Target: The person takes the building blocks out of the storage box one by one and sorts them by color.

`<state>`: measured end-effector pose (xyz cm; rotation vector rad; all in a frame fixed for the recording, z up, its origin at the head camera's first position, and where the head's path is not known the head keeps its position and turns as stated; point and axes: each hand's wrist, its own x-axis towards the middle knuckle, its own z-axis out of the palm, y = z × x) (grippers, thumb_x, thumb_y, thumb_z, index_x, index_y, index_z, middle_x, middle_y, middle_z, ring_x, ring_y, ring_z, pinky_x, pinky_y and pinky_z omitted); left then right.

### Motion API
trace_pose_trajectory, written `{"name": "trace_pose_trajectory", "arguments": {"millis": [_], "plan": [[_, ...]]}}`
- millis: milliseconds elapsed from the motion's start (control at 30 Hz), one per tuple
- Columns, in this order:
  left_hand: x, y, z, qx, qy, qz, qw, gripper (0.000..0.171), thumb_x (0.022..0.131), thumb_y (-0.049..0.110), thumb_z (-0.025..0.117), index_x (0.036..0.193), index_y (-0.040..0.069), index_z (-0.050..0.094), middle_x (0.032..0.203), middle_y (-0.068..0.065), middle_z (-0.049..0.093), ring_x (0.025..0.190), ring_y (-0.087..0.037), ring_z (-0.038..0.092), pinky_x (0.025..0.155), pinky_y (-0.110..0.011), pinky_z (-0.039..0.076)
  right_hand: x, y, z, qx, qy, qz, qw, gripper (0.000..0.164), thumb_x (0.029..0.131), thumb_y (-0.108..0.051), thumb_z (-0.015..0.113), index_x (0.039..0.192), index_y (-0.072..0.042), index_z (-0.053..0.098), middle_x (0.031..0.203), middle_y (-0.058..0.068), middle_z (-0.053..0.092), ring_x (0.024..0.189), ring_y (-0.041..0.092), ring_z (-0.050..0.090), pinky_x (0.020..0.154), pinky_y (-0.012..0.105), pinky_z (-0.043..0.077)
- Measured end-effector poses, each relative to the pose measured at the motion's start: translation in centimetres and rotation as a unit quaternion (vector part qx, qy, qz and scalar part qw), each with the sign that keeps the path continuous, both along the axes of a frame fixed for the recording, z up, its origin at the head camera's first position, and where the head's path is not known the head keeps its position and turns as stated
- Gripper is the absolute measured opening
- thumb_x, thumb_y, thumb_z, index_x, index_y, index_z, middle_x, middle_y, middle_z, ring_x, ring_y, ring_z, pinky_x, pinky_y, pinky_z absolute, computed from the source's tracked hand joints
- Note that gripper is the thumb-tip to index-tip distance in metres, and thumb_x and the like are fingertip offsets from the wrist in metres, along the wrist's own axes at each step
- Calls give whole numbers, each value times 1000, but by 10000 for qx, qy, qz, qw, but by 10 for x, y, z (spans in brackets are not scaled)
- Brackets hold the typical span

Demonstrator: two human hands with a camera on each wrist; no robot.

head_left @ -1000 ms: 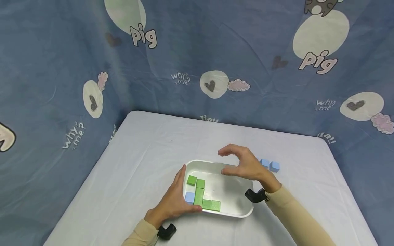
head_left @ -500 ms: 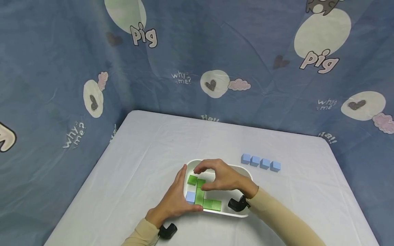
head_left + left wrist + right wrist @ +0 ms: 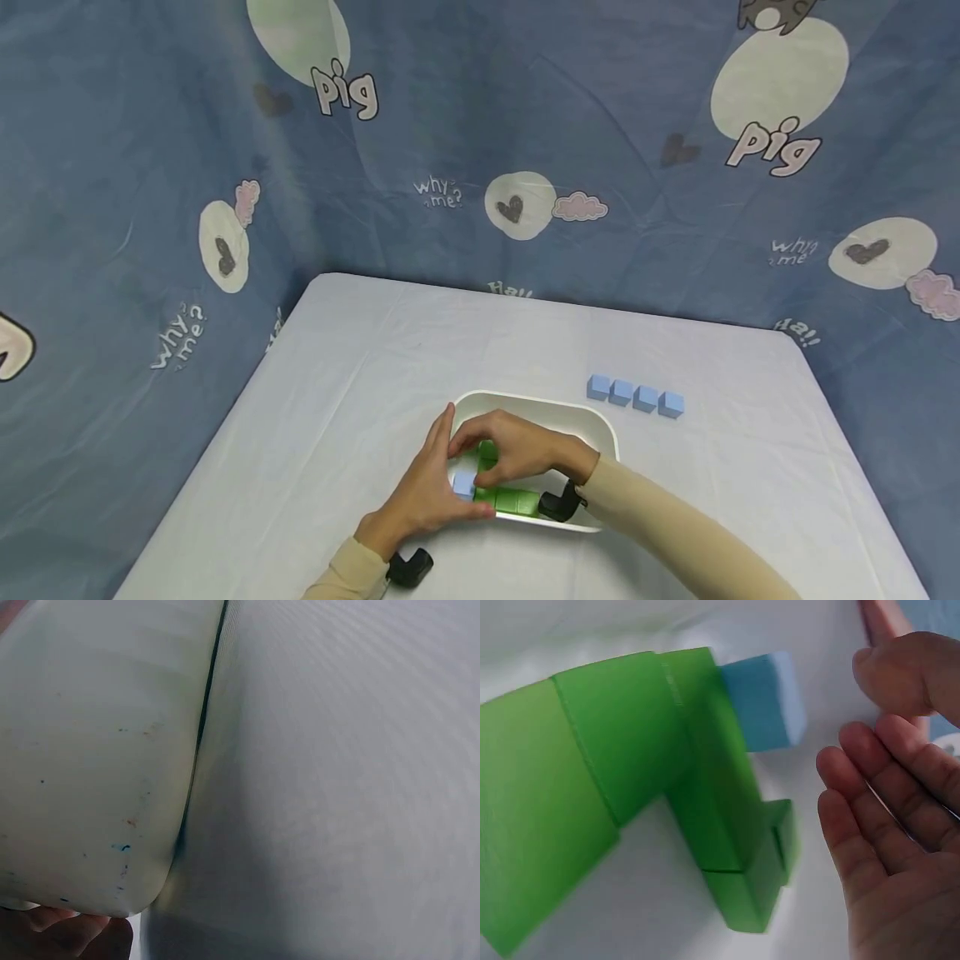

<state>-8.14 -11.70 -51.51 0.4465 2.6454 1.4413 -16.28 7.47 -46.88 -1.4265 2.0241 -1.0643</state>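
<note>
A white tray point(image 3: 617, 442) stands low on the table, holding green blocks point(image 3: 516, 502) and one blue block point(image 3: 463, 486) toward its left end. Against the tray's left side lies my left hand point(image 3: 416, 496), fingers extended along the side and thumb at the front rim. My right hand point(image 3: 519, 446) reaches over the left part of the tray, thumb and fingers bent with a gap between them. In the right wrist view, that hand's fingertips are beside the blue block point(image 3: 759, 701), with nothing between them. The right hand hides some green blocks from the head view.
Several small blue blocks point(image 3: 622, 393) form a row on the white table point(image 3: 360, 358) behind the tray, to the right. A blue printed cloth point(image 3: 420, 108) hangs beyond the table. Black wrist cameras point(image 3: 410, 568) sit at both wrists.
My right hand has moved left and toward the front, from above the tray's right part to its left-end blocks, uncovering the row of blue blocks. The left hand stays put.
</note>
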Motion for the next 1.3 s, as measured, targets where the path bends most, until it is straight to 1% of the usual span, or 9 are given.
{"name": "trace_pose_trajectory", "arguments": {"millis": [100,333,500,567,767,867,967,1067,1300], "plan": [[1,0,-1,42,31,-39,10000,149,58,50,98,164,5,4,169,-14,10,147,-36,29,113,-56,34,1,-3,-6,257,-126,22,9996,45,75,6,82,116,-5,70,113,6,72,109,17,65,100,26,48],[1,0,-1,37,50,-124,9999,149,59,49,98,163,4,1,169,-15,9,148,-38,26,113,-56,33,3,-6,-14,585,23,241,9980,43,74,6,81,114,-8,72,111,-6,70,107,5,60,100,21,45],[2,0,0,22,80,-127,9999,148,60,51,97,163,4,2,168,-16,9,148,-39,26,112,-56,35,4,-9,-16,749,297,445,9958,43,74,4,81,113,-11,72,109,-12,69,105,-1,58,98,17,44],[2,0,0,15,67,-135,9999,148,60,51,97,163,5,1,168,-16,9,148,-39,26,112,-56,35,5,-10,-17,803,497,517,9942,42,73,3,81,111,-12,73,108,-13,69,103,-3,58,97,16,44],[2,0,0,18,73,-162,9998,147,62,49,97,164,6,0,168,-17,8,148,-39,25,112,-56,35,6,-13,-16,889,770,624,9911,36,75,2,80,108,-11,73,107,-13,68,102,-4,57,96,14,42],[2,1,0,9,113,-226,9997,146,63,49,96,164,6,-1,168,-18,7,148,-41,24,112,-57,35,6,-10,-15,854,723,535,9923,36,77,1,79,110,-11,72,108,-13,67,101,-3,56,95,14,43],[1,1,0,-14,156,-265,9995,146,64,49,96,163,5,-2,168,-19,6,148,-41,23,111,-57,36,5,-6,-10,680,509,342,9958,35,79,3,79,111,-11,71,109,-11,67,101,-1,57,94,18,46],[1,0,-1,-28,169,-208,9996,146,63,49,95,163,5,-1,169,-17,6,149,-40,23,112,-57,35,4,0,-2,457,306,132,9984,35,80,4,78,111,-11,70,109,-9,67,102,0,59,94,22,49],[0,0,-2,96,151,-80,9998,148,59,51,96,164,5,1,168,-15,10,147,-35,29,112,-56,36,-1,16,15,0,145,-334,9993,35,81,5,76,111,-10,69,108,-8,67,102,4,63,92,25,52]]}}
